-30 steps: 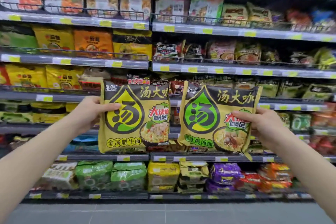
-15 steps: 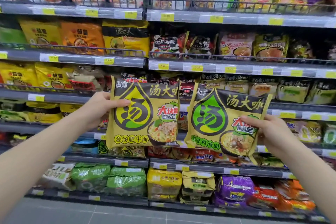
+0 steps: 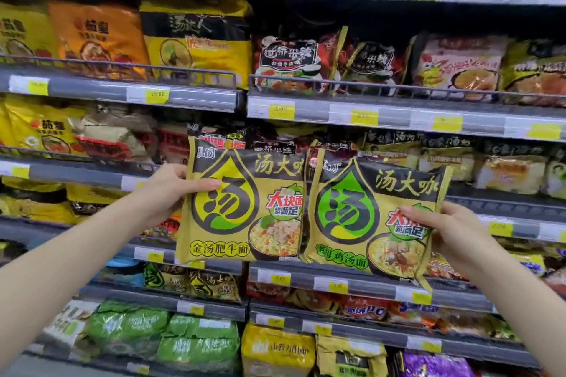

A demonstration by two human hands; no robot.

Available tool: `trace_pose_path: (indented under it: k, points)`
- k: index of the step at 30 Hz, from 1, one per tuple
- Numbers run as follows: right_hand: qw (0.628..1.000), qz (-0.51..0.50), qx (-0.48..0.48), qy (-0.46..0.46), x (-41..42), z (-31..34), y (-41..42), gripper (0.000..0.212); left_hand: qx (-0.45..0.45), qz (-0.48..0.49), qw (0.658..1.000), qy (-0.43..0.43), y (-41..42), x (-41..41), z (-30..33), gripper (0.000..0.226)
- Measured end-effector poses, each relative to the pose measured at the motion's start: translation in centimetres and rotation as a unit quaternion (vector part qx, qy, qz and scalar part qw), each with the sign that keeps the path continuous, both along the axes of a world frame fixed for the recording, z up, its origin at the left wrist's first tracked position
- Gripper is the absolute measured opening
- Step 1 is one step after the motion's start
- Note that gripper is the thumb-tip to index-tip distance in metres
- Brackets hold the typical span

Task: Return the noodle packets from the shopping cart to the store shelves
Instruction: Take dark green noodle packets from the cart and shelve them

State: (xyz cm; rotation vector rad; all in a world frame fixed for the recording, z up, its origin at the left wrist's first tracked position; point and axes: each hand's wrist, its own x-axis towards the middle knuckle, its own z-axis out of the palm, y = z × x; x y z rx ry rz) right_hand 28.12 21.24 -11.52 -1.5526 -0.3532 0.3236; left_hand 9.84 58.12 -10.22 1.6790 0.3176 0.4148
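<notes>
Two noodle multipacks held up before the shelving, side by side with their inner edges just overlapping. The yellow-drop packet (image 3: 245,208) sits at centre; your left hand (image 3: 171,190) pinches its 9 o'clock edge, thumb across the front and fingers hidden behind. The green-drop packet (image 3: 373,223), tilted slightly clockwise, lies at its 3 o'clock; your right hand (image 3: 450,232) clamps its 3 o'clock edge the same way. Judge both as light, soft and pillowy: glossy printed film over brittle noodle blocks, slippery when pinched thin, with crimped seams that give the firmest purchase. Hold by the side seam or cup the body; squeezing hard would likely crack the contents. Outward, grey metal store shelves (image 3: 398,119) carry wire front rails (image 3: 122,66) and yellow price tags (image 3: 156,95). Matching olive packets (image 3: 211,283) lie on a lower tier at 7 o'clock from the held pair, a probable home. The shopping cart is out of view.
</notes>
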Motion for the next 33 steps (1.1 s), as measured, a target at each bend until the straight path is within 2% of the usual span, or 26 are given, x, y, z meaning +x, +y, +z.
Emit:
trace_pose_path:
  k: [7, 14, 17, 18, 20, 21, 24, 26, 28, 31, 33]
  points:
    - [0.998, 0.053, -0.018, -0.028, 5.3, -9.6, 2.7, 0.042, 0.024, -0.005, 1.0, -0.019, 3.0, 4.1, -9.8, 0.066]
    - [0.994, 0.049, 0.004, -0.097, 10.7, -20.9, 5.3, 0.027, 0.073, 0.014, 0.991, -0.112, 5.0, 8.0, -20.6, 0.064]
    - [0.989, 0.049, 0.02, -0.136, 12.7, -25.0, 6.7, 0.013, 0.104, 0.018, 0.985, -0.133, 6.2, 9.7, -25.0, 0.066]
    - [0.987, 0.054, 0.023, -0.146, 13.2, -26.1, 7.1, 0.012, 0.108, 0.015, 0.983, -0.146, 6.5, 10.2, -26.2, 0.066]
    - [0.984, 0.071, 0.02, -0.162, 14.2, -28.0, 7.6, 0.024, 0.121, 0.009, 0.978, -0.169, 6.9, 11.2, -28.6, 0.065]
    - [0.983, 0.077, 0.021, -0.164, 14.6, -28.7, 7.8, 0.029, 0.123, 0.008, 0.977, -0.177, 7.2, 11.6, -29.6, 0.06]
    - [0.985, 0.09, 0.028, -0.145, 15.1, -30.1, 8.3, 0.022, 0.114, 0.018, 0.974, -0.196, 7.8, 12.4, -31.6, 0.024]
    - [0.985, 0.094, 0.029, -0.142, 15.3, -30.3, 8.4, 0.024, 0.108, 0.026, 0.974, -0.198, 8.4, 12.7, -31.8, 0.016]
    - [0.986, 0.102, 0.029, -0.13, 15.2, -30.0, 8.7, 0.021, 0.102, 0.025, 0.976, -0.193, 8.7, 12.5, -31.7, 0.021]
    - [0.988, 0.104, 0.015, -0.113, 15.1, -28.7, 9.1, 0.018, 0.1, 0.034, 0.974, -0.199, 9.2, 12.2, -31.3, 0.059]
    - [0.989, 0.095, 0.015, -0.11, 15.2, -27.7, 9.4, 0.017, 0.103, 0.04, 0.972, -0.205, 9.4, 11.7, -31.1, 0.067]
